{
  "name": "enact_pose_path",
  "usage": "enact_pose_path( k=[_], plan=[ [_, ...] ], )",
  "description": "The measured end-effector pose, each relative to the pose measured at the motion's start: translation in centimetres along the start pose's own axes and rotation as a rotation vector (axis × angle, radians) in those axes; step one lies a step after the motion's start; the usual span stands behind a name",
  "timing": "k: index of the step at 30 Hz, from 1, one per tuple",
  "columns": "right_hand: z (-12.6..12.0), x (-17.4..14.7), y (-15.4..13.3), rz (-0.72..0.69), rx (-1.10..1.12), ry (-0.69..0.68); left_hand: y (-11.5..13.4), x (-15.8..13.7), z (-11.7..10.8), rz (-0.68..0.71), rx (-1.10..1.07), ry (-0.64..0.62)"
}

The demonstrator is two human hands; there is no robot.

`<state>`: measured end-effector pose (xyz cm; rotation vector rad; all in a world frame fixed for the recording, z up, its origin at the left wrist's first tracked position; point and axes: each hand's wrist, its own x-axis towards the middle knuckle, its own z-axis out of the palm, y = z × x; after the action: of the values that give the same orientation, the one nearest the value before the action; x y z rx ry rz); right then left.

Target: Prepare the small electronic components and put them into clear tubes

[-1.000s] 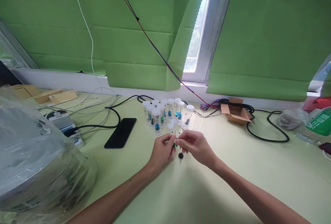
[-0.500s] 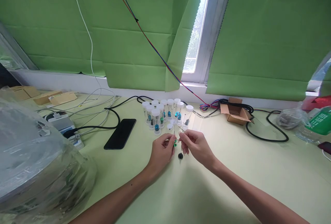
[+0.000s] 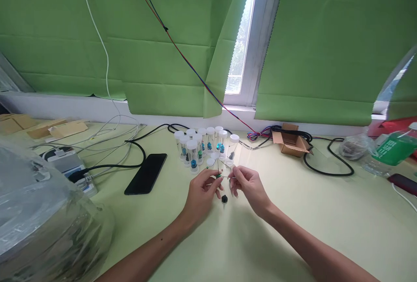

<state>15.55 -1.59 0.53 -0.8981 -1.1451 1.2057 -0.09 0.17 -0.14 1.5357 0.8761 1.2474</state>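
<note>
Near the middle of the table, my left hand (image 3: 201,193) pinches a small green part (image 3: 218,176) with a thin dark pin sticking up from it. My right hand (image 3: 250,187) is closed just to the right, its fingertips on a thin metal piece (image 3: 228,164) that I cannot identify. A thin rod spans the small gap between the hands. Below them on the table sits a small round black part (image 3: 224,198). Just behind the fingers stand several clear tubes (image 3: 192,156) with white caps, holding blue, green or dark pieces. A white disc (image 3: 210,161) lies in front of the tubes.
A black phone (image 3: 146,174) lies left of my hands. Farther left are a power strip (image 3: 86,184) with cables and a large plastic-wrapped object (image 3: 42,221). On the right are an open cardboard box (image 3: 291,143), a looped black cable (image 3: 325,174) and a green-labelled bottle (image 3: 387,154).
The camera view has shifted slightly. My hands are a little farther apart, and the green part in my left fingers has turned. The black part stays on the table.
</note>
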Motion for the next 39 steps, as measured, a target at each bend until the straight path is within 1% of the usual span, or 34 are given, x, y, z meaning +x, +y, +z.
enact_pose_path(
  k=[3,6,11,15,19,24,29,33,39],
  plan=[
    [-0.4,0.1,1.0,0.068,0.121,0.002,-0.3,0.1,-0.1,-0.024,0.011,-0.027],
    [-0.8,0.1,2.0,0.132,0.247,0.004,-0.5,0.1,-0.2,-0.058,0.059,-0.08],
    [-0.9,-0.3,2.6,0.203,0.445,-0.015,-0.7,0.0,-0.2,-0.087,0.077,-0.128],
    [-0.8,-0.6,2.5,0.22,0.522,-0.036,-0.7,0.2,-0.1,-0.061,0.026,-0.131],
    [-0.8,-0.6,2.2,0.252,0.551,-0.045,-0.3,0.3,0.0,-0.057,-0.006,-0.113],
    [-0.8,-0.5,2.1,0.267,0.527,-0.014,0.2,0.4,0.1,-0.061,-0.003,-0.131],
    [-0.8,-0.5,2.8,0.207,0.477,-0.007,0.1,0.3,0.0,-0.061,-0.006,-0.141],
    [-0.8,-0.7,3.0,0.093,0.319,0.035,0.0,0.4,0.0,-0.08,-0.008,-0.119],
    [-1.1,-0.8,2.6,-0.166,-0.089,0.08,-0.5,0.8,-0.4,-0.105,-0.005,-0.099]
  ],
)
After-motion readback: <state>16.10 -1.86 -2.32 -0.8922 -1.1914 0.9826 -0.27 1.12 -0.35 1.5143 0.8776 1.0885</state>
